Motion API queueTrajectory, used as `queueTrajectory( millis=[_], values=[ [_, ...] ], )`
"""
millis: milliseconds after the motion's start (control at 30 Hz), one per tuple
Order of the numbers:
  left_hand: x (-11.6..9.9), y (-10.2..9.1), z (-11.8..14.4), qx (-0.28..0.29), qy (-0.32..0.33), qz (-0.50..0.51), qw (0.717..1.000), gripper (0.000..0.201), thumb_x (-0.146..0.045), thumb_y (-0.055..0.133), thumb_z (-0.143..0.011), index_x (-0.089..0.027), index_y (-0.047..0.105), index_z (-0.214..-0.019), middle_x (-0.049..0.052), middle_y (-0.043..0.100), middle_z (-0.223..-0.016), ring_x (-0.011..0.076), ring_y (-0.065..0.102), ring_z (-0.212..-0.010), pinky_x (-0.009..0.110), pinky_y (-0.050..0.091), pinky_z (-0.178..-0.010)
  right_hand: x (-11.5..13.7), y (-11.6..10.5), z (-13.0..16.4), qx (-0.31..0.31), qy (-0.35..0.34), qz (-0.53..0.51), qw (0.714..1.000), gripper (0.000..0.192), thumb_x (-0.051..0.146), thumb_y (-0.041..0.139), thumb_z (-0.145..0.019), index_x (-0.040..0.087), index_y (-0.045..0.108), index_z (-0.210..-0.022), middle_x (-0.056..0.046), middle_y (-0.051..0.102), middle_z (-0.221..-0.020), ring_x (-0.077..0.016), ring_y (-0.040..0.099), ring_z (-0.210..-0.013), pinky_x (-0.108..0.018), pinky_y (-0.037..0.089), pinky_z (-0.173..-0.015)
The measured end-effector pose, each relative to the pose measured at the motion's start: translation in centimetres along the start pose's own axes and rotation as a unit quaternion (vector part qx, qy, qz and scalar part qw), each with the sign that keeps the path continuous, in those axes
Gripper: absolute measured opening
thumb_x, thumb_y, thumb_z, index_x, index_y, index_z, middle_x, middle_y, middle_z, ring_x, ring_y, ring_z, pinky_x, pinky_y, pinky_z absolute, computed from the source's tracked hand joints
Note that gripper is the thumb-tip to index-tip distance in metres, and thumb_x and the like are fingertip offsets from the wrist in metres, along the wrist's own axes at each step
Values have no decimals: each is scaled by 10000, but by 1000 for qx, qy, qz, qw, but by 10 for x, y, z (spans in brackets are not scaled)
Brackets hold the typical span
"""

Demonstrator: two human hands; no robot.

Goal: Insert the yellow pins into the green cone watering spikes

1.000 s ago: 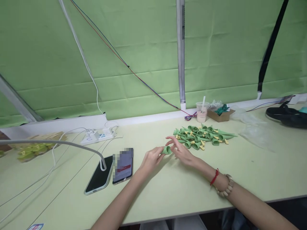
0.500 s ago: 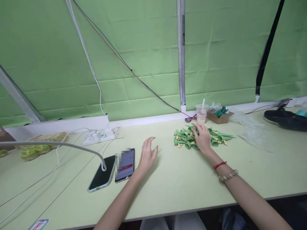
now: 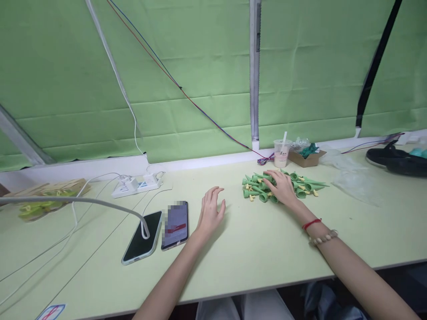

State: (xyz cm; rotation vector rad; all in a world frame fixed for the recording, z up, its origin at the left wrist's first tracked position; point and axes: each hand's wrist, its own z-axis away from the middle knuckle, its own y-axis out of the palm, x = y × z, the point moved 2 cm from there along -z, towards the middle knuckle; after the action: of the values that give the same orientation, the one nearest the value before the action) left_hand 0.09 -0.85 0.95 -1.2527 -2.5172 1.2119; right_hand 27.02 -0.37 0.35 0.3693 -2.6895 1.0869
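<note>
Two phones (image 3: 175, 224) lie left of the left hand (image 3: 211, 211), now empty and loosely spread, its hold of a second ago gone; well apart, the right hand (image 3: 282, 189) has moved over the green pieces (image 3: 263, 197), fingers parted, whether gripping one I cannot tell; beyond it stands a cup (image 3: 281, 155)

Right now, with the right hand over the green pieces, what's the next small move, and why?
Probably pinch one of the green pieces with the right hand and lift it: that hand is over them, while the left hand is open and empty. Any grip under the right hand is hidden.
</note>
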Motion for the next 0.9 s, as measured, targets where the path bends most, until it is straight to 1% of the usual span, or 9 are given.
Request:
queueTrajectory(
  millis=[67, 133, 200, 267, 367, 500, 667, 800, 900],
  values=[
    [-1, 0, 0, -1, 1, 1, 1000, 315, -182, 392, -851, -203, 414, -1164, 97, 470, -1186, 201, 418, -1148, 375, 343, -952, 11, -10, -1, 30, 21, 8, 999, 353, 451, 423, -859, 196, 666, -847, -70, 673, -903, -209, 579, -874, -314, 358, -753],
    [-1, 0, 0, -3, 5, 3, 1000, 307, -183, 388, -852, -208, 421, -1156, 97, 474, -1177, 206, 426, -1143, 380, 345, -945, 22, -13, 1, 118, 54, 29, 991, 347, 502, 503, -796, 202, 671, -751, -57, 667, -754, -205, 590, -731, -296, 357, -637],
    [-1, 2, 0, -1, 10, 5, 1000, 302, -186, 386, -851, -215, 428, -1148, 96, 481, -1165, 210, 437, -1133, 382, 353, -930, 33, -13, 5, 172, 33, 66, 982, 274, 444, 630, -708, 198, 673, -819, -73, 662, -871, -236, 584, -832, -295, 360, -637],
    [-2, 4, 1, 5, 15, 8, 1000, 300, -186, 385, -850, -220, 433, -1145, 94, 485, -1159, 212, 443, -1129, 381, 357, -922, 41, -11, 10, 193, 14, 116, 974, 366, 327, 709, -634, 176, 651, -962, -117, 624, -1014, -282, 540, -975, -326, 365, -718],
    [-4, 6, 2, 14, 24, 9, 1000, 299, -185, 386, -852, -220, 432, -1145, 90, 488, -1162, 208, 439, -1133, 377, 352, -929, 45, -7, 15, 226, 5, 150, 962, 372, 174, 669, -665, 167, 620, -1034, -132, 610, -1045, -279, 537, -987, -349, 347, -783],
    [-9, 6, 2, 29, 28, 6, 999, 289, -185, 383, -858, -216, 431, -1142, 85, 493, -1164, 199, 436, -1133, 366, 345, -934, 44, -6, 16, 247, 2, 163, 955, 315, -2, 516, -722, 171, 641, -954, -110, 645, -968, -258, 567, -944, -342, 334, -772],
    [-11, 5, 2, 43, 25, 17, 999, 272, -190, 377, -862, -221, 446, -1123, 82, 502, -1149, 199, 444, -1122, 367, 344, -931, 42, -7, 12, 218, -26, 140, 965, 247, 48, 532, -768, 186, 634, -946, -97, 641, -977, -257, 563, -955, -338, 351, -762],
    [-12, 5, 3, 42, 5, 45, 998, 264, -208, 377, -868, -221, 448, -1122, 80, 515, -1129, 197, 455, -1104, 373, 343, -928, 46, -19, 6, 127, -29, 94, 987, 249, 165, 487, -849, 183, 567, -1084, -115, 619, -1012, -247, 572, -915, -314, 387, -691],
    [-15, 5, 4, 28, -18, 87, 996, 267, -245, 397, -871, -218, 448, -1132, 80, 527, -1132, 190, 459, -1102, 371, 337, -945, 56, -27, 4, 38, -26, -4, 999, 301, 277, 443, -886, 190, 513, -1166, -110, 611, -1012, -240, 574, -906, -302, 411, -671]
  ],
)
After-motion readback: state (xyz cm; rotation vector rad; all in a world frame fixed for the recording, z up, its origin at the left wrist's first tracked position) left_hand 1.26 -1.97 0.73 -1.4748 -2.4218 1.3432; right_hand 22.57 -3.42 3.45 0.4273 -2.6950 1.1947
